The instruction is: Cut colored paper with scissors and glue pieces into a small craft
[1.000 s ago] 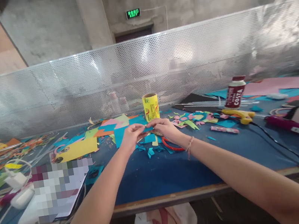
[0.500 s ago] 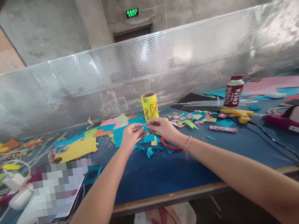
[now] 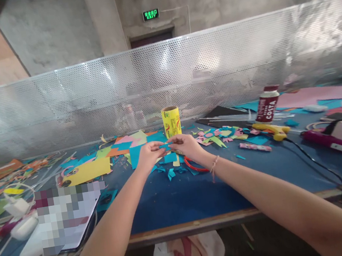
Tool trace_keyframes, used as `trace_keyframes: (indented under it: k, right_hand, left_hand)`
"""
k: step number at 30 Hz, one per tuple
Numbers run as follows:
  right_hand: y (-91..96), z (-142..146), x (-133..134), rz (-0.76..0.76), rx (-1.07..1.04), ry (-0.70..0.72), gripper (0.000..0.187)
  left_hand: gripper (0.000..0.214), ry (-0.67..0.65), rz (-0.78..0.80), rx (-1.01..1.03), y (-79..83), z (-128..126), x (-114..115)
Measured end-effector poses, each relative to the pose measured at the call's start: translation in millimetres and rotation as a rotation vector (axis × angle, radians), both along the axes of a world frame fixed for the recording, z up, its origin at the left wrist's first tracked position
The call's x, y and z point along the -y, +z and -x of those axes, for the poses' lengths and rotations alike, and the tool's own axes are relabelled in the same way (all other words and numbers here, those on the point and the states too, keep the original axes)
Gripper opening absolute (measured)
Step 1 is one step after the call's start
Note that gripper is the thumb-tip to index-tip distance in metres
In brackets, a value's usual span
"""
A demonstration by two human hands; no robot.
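Note:
Both my hands meet over the middle of the table, just in front of a yellow cardboard tube (image 3: 172,122). Between the fingertips is a small piece of blue paper (image 3: 165,145). My left hand (image 3: 149,154) pinches its left end. Its right end is pinched by my right hand (image 3: 187,146), which has a thin cord bracelet at the wrist. The fingers partly cover the paper, so its full shape is hidden. Blue paper scraps (image 3: 171,173) lie below the hands, and a red ring-shaped item (image 3: 195,165) lies under my right wrist.
Coloured paper sheets (image 3: 88,171) spread to the left. At right are a yellow glue gun (image 3: 272,131) with a black cord, a dark red Costa bottle (image 3: 265,105) and a purple-edged case (image 3: 338,142). White cables and chargers (image 3: 18,207) crowd the left. A perforated metal screen (image 3: 95,101) stands behind.
My hands stay almost in place, with only slight finger movement on the blue paper. At the far left, a hand and the yellow tool near it have shifted left.

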State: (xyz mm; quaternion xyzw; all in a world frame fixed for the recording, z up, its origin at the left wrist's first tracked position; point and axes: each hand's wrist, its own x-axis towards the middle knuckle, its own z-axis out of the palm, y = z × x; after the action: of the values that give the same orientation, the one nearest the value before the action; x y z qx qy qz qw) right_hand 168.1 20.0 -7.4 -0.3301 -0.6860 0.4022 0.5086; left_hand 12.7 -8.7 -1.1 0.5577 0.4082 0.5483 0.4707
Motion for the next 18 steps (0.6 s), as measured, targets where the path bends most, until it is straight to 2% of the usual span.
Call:
trace_keyframes:
  k: [7, 13, 18]
  right_hand:
    - [5.4, 1.5, 5.6, -0.029, 0.054, -0.075, 0.015]
    - [0.7, -2.5, 0.5, -0.089, 0.111, -0.015, 0.024]
    - [0.6, -3.5, 1.9, -0.156, 0.181, -0.036, 0.018]
  left_hand:
    - [0.021, 0.058, 0.017, -0.004, 2.0, -3.6, 1.8]
    - [0.020, 0.065, -0.021, -0.046, 1.3, -5.7, 3.5]
    - [0.019, 0.059, -0.057, -0.109, 4.5, -9.1, 9.3]
